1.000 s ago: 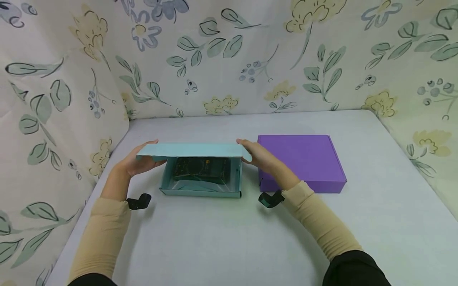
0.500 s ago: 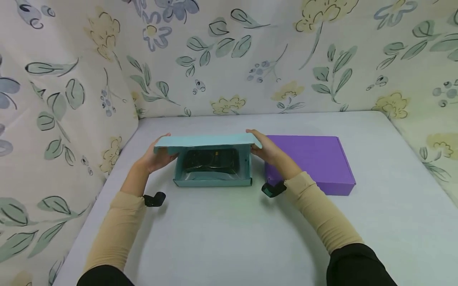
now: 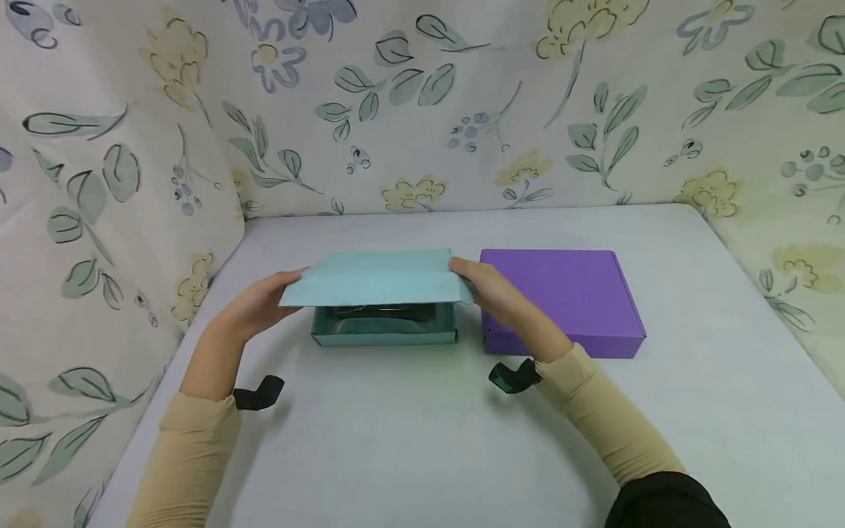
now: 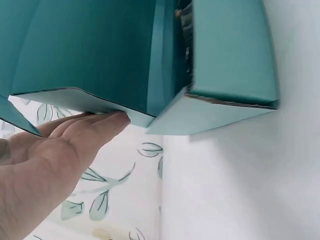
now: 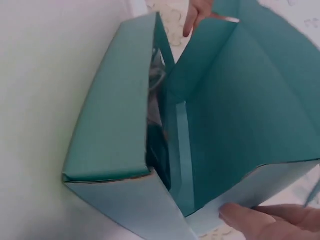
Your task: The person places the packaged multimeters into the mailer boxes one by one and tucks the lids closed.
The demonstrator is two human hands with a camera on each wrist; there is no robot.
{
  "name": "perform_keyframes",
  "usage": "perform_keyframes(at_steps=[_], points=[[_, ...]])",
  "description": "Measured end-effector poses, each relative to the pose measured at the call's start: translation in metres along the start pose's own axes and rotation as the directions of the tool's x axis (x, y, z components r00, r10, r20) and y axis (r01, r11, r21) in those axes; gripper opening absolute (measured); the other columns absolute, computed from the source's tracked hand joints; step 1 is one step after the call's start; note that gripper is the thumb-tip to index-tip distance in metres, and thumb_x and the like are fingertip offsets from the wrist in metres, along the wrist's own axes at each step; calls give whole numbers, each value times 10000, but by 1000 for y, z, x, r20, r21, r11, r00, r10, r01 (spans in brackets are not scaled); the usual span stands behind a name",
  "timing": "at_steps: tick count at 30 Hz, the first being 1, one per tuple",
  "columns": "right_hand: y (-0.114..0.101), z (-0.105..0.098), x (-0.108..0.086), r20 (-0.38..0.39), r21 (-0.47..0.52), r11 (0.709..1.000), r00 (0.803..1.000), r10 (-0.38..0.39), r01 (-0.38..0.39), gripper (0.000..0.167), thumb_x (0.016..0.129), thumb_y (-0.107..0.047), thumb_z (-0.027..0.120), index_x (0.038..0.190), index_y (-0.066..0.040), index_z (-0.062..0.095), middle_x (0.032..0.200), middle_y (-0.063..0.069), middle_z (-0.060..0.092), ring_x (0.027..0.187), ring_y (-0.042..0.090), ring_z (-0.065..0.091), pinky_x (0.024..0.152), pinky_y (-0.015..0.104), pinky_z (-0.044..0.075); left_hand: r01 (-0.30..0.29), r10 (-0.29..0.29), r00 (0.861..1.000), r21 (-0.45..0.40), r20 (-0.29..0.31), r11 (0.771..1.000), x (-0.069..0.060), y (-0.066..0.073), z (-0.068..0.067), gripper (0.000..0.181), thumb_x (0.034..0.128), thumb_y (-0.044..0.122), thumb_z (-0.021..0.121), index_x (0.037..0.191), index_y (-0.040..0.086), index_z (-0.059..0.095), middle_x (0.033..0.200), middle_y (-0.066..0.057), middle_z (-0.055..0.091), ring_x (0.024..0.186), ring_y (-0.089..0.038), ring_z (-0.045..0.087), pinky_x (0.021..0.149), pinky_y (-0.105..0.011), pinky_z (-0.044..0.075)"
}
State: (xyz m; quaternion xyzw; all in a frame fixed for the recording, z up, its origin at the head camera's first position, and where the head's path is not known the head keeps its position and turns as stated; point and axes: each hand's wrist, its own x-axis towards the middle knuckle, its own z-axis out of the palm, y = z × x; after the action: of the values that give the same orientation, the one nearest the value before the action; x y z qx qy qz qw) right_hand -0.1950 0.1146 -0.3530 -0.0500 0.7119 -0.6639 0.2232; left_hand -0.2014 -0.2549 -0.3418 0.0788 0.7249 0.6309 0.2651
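Observation:
A light teal cardboard box (image 3: 383, 339) lies on the white table, its hinged lid (image 3: 379, 277) tilted partway down over it. My left hand (image 3: 260, 304) grips the lid's left side; in the left wrist view its fingers (image 4: 95, 127) lie along the outside of the side flap. At the lid's right side my right hand (image 3: 491, 293) holds the other flap, fingertips (image 5: 232, 212) touching its outer face in the right wrist view. Under the lid, a dark item in clear plastic (image 3: 383, 312) shows only as a strip, mostly hidden.
A closed purple box (image 3: 561, 293) lies just right of the teal box, behind my right forearm. Floral cloth (image 3: 409, 110) hangs behind the table (image 3: 409, 440) and along both sides. A small black camera (image 3: 260, 394) is worn at each wrist.
The lid has swung from nearly edge-on to facing up, so less of the dark item shows. Both hands have come down and forward with it. The purple box has stayed put.

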Motion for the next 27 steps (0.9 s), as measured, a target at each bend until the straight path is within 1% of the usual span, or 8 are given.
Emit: perform_keyframes(at_steps=[3, 7, 9, 16, 18, 22, 24, 27], points=[[4, 4, -8, -9, -115, 993, 1000, -19, 17, 653, 1027, -342, 426, 1529, 15, 209, 1602, 139, 174, 1464, 297, 139, 1172, 482, 175, 1, -3, 1000, 48, 29, 999, -7, -8, 5, 664, 1048, 349, 375, 1548, -3, 112, 1554, -127, 211, 1376, -242, 200, 1157, -579, 46], [15, 8, -12, -10, -270, 962, 999, -38, 34, 718, 1008, -368, 490, 1542, -13, 166, 1609, 108, 146, 1473, 272, 109, 1180, 467, 154, 13, -14, 1000, 118, 13, 993, -12, -20, 10, 703, 1033, 285, 422, 1549, 9, 33, 1611, -187, 14, 1452, -334, 21, 1145, -607, 17], [20, 9, -14, 0, -293, 955, 999, -49, 47, 747, 1001, -363, 517, 1546, -16, 141, 1609, 111, 139, 1469, 276, 129, 1182, 454, 154, 14, -14, 1000, 132, 1, 991, -13, -25, 12, 742, 1019, 256, 457, 1545, 5, -2, 1608, -192, -50, 1452, -362, -17, 1142, -613, 23], [31, 8, -16, 11, -291, 954, 998, -70, 70, 775, 990, -320, 561, 1553, -30, 115, 1606, 131, 127, 1449, 320, 195, 1165, 462, 210, -32, 36, 999, 103, -34, 994, -12, -39, 17, 751, 1002, 185, 497, 1549, 10, 14, 1611, -186, -35, 1442, -349, 32, 1148, -585, 57], [33, 8, -16, 19, -300, 951, 997, -79, 81, 776, 994, -325, 555, 1552, -25, 108, 1607, 136, 115, 1450, 329, 182, 1167, 467, 200, -39, 46, 997, 125, -61, 991, -13, -41, 19, 742, 1005, 199, 504, 1556, 26, 37, 1613, -178, -26, 1452, -350, 23, 1148, -589, 65], [36, 10, -21, 12, -335, 936, 994, -112, 109, 758, 1003, -350, 534, 1545, -3, 132, 1597, 161, 134, 1438, 353, 204, 1159, 482, 213, -12, 51, 987, 248, -155, 969, -20, -43, 25, 733, 1007, 303, 519, 1560, 42, 114, 1609, -194, 57, 1463, -378, 38, 1135, -629, 96], [39, 12, -26, -8, -363, 923, 990, -141, 129, 731, 1008, -360, 522, 1538, 4, 173, 1583, 174, 178, 1423, 363, 242, 1148, 488, 241, 13, 57, 976, 312, -212, 950, -25, -43, 30, 729, 1007, 361, 512, 1553, 31, 159, 1598, -206, 119, 1459, -392, 83, 1129, -633, 136], [46, 16, -34, -50, -396, 905, 980, -192, 157, 672, 1020, -342, 503, 1521, 17, 236, 1560, 186, 240, 1412, 352, 274, 1133, 486, 275, 45, 70, 954, 368, -293, 929, -33, -44, 39, 729, 1007, 407, 504, 1535, -1, 212, 1574, -232, 196, 1438, -414, 176, 1114, -615, 222]])
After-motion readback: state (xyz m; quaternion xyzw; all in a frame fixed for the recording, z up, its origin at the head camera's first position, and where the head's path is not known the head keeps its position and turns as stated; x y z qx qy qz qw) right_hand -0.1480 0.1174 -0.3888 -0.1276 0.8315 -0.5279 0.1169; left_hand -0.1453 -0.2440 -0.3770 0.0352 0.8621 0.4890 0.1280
